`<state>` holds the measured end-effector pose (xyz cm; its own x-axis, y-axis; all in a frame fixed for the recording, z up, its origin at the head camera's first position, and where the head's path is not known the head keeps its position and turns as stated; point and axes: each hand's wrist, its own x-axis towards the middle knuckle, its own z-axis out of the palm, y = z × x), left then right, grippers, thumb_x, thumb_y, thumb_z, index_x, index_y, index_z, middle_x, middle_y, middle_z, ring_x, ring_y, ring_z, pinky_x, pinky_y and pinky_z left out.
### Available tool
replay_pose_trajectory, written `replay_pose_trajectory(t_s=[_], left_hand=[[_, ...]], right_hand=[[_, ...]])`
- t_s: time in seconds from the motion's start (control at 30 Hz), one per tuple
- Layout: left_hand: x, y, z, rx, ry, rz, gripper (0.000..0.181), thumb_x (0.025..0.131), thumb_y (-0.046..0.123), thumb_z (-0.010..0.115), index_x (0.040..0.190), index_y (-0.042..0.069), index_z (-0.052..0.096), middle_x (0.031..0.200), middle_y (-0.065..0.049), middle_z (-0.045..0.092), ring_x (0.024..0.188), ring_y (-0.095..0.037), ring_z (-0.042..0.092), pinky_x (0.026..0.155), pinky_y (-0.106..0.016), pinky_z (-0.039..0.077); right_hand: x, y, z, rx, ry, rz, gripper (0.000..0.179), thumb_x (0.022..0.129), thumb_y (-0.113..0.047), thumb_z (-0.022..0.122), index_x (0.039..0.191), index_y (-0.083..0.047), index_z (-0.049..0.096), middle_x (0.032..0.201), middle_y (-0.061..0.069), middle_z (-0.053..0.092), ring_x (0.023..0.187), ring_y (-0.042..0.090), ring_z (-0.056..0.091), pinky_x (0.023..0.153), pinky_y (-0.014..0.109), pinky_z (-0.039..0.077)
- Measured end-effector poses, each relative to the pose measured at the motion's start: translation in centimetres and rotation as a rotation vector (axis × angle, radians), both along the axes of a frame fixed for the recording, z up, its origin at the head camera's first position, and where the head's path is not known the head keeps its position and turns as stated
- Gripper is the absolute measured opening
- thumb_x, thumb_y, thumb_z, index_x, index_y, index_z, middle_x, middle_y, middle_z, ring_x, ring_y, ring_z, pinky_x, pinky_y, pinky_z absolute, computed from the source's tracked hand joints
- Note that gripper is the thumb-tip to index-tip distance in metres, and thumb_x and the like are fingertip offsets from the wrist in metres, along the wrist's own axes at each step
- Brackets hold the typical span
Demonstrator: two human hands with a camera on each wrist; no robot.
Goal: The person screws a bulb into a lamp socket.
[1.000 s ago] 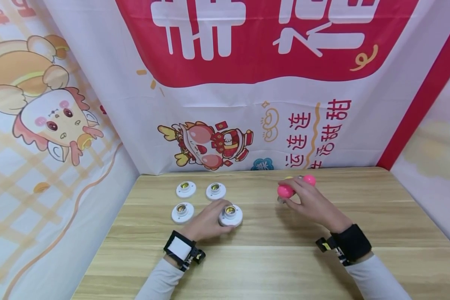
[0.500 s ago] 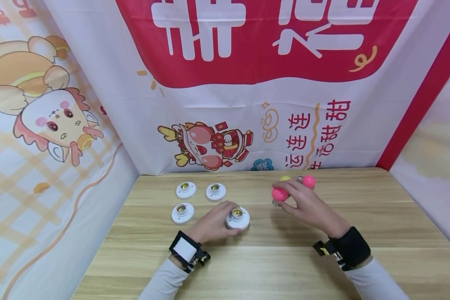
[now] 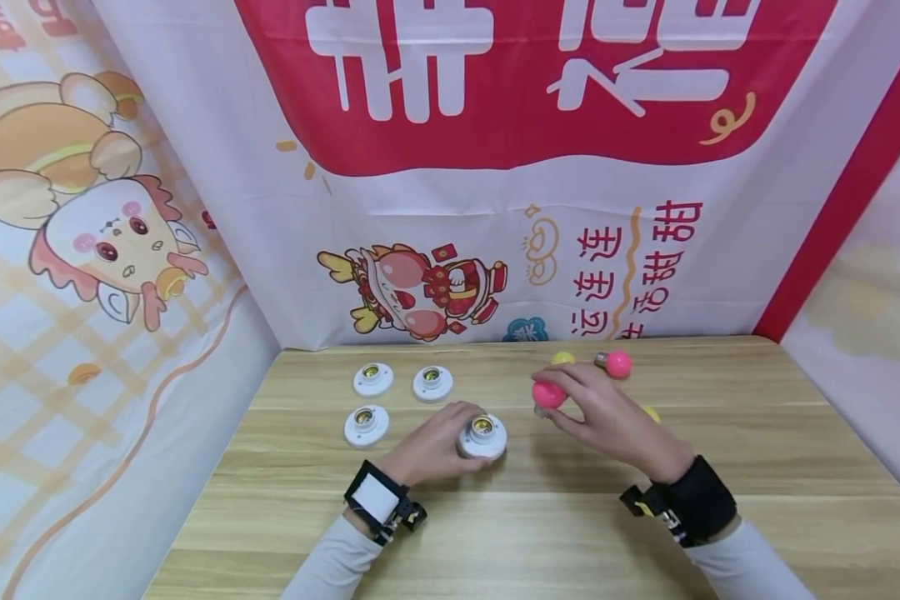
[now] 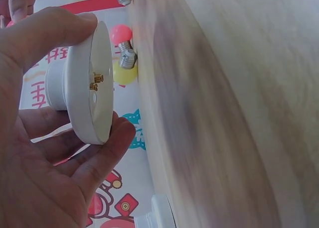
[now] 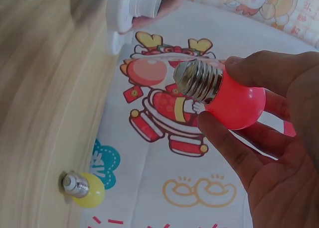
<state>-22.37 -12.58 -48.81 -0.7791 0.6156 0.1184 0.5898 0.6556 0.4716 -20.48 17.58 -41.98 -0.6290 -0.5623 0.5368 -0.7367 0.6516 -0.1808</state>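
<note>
In the head view my left hand [image 3: 437,446] grips a round white lamp holder [image 3: 483,437] by its rim, socket facing up. The left wrist view shows the holder's hollow underside with brass screws, raised above the table. My right hand [image 3: 607,417] holds a pink light bulb [image 3: 548,393] between thumb and fingers, its metal screw cap pointing down. In the right wrist view that silver screw cap [image 5: 198,81] sticks out past the fingertips. The bulb is to the right of the held lamp holder, with a gap between them.
Three more white lamp holders stand at the left: one front [image 3: 366,426], two behind. Near the back edge lie a yellow bulb [image 3: 563,357] and another pink bulb [image 3: 618,364]. A further yellow bulb [image 3: 651,413] is partly behind my right hand. Printed cloth [image 3: 435,200] hangs behind the wooden table [image 3: 570,533].
My left hand has carried the lamp holder to the right. My right hand has brought the pink bulb left and slightly nearer, narrowing the gap; bulbs behind it have come into view.
</note>
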Motion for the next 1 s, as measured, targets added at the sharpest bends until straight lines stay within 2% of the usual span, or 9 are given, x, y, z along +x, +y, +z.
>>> replay_pose_trajectory(t_s=[0.17, 0.4, 0.67, 1.0], left_hand=[[0.1, 0.4, 0.2, -0.002, -0.009, -0.011, 0.074, 0.089, 0.041, 0.086, 0.149, 0.011, 0.057, 0.151, -0.009, 0.06, 0.136, -0.021, 0.06, 0.116, -0.041, 0.054], [0.2, 1.0, -0.1, 0.008, -0.001, -0.045, 0.071, 0.09, 0.042, 0.085, 0.148, 0.013, 0.057, 0.149, -0.007, 0.06, 0.134, -0.019, 0.059, 0.115, -0.039, 0.054], [0.3, 1.7, -0.2, 0.03, 0.021, -0.089, 0.069, 0.089, 0.037, 0.087, 0.146, 0.01, 0.058, 0.145, -0.007, 0.062, 0.132, -0.018, 0.06, 0.114, -0.034, 0.054], [0.6, 2.5, 0.1, 0.025, -0.002, -0.106, 0.072, 0.09, 0.036, 0.086, 0.15, 0.012, 0.055, 0.149, -0.007, 0.06, 0.133, -0.018, 0.061, 0.113, -0.033, 0.055]], right_hand=[[0.3, -0.6, 0.4, 0.014, 0.005, 0.024, 0.052, 0.088, -0.021, 0.089, 0.134, -0.008, 0.069, 0.131, 0.01, 0.072, 0.123, 0.027, 0.068, 0.105, 0.048, 0.061], [0.8, -1.1, 0.6, 0.003, -0.031, 0.039, 0.052, 0.09, -0.022, 0.088, 0.136, -0.008, 0.068, 0.134, 0.009, 0.071, 0.125, 0.024, 0.069, 0.103, 0.041, 0.063], [1.3, -1.5, 0.5, -0.005, -0.039, 0.057, 0.053, 0.091, -0.019, 0.086, 0.139, -0.01, 0.066, 0.138, 0.01, 0.069, 0.129, 0.026, 0.067, 0.105, 0.044, 0.062], [1.8, -1.7, 0.4, 0.017, -0.094, 0.053, 0.055, 0.091, -0.021, 0.086, 0.141, -0.013, 0.065, 0.141, 0.006, 0.067, 0.13, 0.023, 0.066, 0.104, 0.04, 0.062]])
